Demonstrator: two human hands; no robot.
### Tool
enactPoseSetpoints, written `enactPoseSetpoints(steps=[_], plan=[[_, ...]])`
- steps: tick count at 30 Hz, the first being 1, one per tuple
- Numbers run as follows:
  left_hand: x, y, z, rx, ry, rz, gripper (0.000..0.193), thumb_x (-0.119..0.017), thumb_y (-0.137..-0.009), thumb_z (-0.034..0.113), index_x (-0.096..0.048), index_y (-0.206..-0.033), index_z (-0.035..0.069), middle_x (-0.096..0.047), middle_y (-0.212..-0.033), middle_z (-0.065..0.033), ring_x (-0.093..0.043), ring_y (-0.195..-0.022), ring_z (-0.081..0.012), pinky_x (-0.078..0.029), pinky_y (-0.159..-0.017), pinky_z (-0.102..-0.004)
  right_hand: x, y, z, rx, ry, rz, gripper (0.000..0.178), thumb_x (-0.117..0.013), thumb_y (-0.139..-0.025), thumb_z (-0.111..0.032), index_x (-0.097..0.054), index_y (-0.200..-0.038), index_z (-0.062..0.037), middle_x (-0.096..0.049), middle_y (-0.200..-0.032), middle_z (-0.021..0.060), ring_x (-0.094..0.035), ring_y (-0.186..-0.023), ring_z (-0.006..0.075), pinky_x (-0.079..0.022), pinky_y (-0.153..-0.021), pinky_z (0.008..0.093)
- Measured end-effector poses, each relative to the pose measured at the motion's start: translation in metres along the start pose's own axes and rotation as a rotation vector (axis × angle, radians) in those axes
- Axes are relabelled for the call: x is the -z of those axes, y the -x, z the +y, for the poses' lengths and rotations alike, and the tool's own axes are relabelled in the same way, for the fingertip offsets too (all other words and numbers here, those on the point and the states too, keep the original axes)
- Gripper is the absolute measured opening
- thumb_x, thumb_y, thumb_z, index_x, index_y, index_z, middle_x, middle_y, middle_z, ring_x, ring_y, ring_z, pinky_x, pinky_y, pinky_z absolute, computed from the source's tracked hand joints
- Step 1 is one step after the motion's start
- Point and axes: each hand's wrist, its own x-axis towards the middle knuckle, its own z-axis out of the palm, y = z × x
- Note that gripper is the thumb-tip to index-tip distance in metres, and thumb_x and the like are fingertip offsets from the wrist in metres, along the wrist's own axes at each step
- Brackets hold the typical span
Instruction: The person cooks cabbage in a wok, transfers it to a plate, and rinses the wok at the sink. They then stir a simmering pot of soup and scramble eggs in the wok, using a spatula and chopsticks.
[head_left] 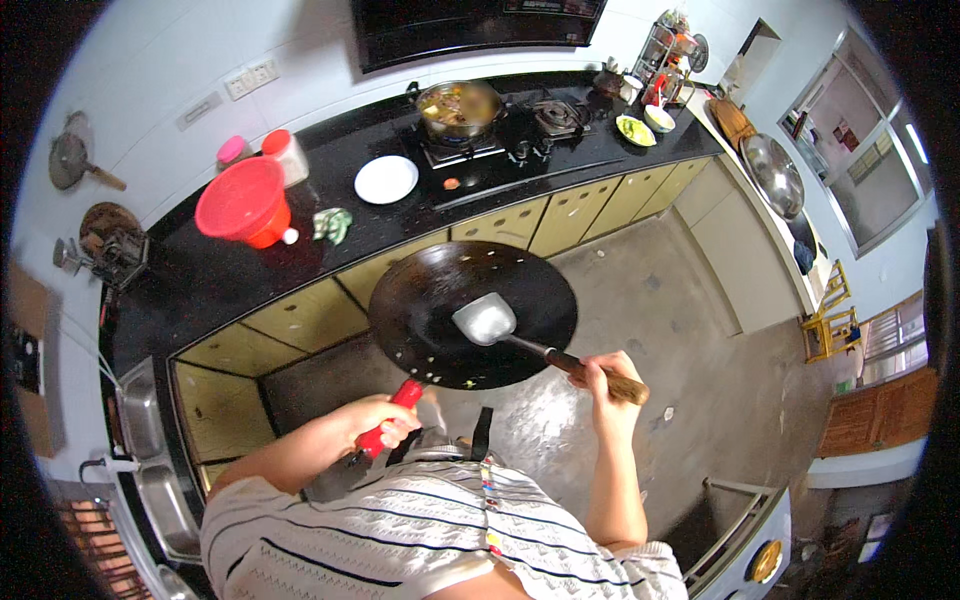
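Note:
My left hand (pixel 375 422) is closed around the red handle of a large black wok (pixel 440 285), which I hold in the air in front of me, off the counter. A few pale food bits cling to the wok's inner surface. In my right hand (pixel 606 386) is a spatula (pixel 487 320), gripped by its brown wooden handle. Its broad metal blade lies over the middle of the wok; whether it touches the wok is hard to tell.
Along the wall runs a black counter (pixel 180 275) with a white plate (pixel 386 180), a red basin (pixel 243 205) and a gas stove. A steel pot of food (pixel 459 122) stands on the left burner. Bowls (pixel 636 130) sit further right. A sink (pixel 165 500) lies at left.

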Motion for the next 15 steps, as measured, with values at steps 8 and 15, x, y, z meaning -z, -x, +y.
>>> enactPoseSetpoints(steps=[8, 15], plan=[[-0.071, -0.159, 0.193, -0.018, -0.194, -0.128, 0.017, -0.060, -0.083, 0.002, -0.045, -0.082, 0.010, -0.040, -0.056, 0.0048, -0.038, -0.042, -0.0039, -0.032, -0.040, -0.0221, 0.045, -0.171, 0.022, 0.071, 0.073, 0.234, 0.006, -0.057, -0.088, 0.001, -0.056, -0.085, 0.0070, -0.057, -0.090, 0.0125, -0.063, -0.077, 0.0211, -0.059, -0.066, 0.0325], [-0.121, -0.269, 0.345, -0.155, -0.298, -0.094, 0.021, -0.061, -0.081, 0.001, -0.043, -0.083, 0.008, -0.039, -0.054, 0.0038, -0.039, -0.041, -0.0065, -0.035, -0.039, -0.0252, 0.062, -0.322, 0.048, 0.228, 0.191, 0.345, 0.012, -0.055, -0.092, -0.009, -0.056, -0.089, 0.0027, -0.056, -0.099, 0.0133, -0.061, -0.090, 0.0232, -0.059, -0.076, 0.0387]])
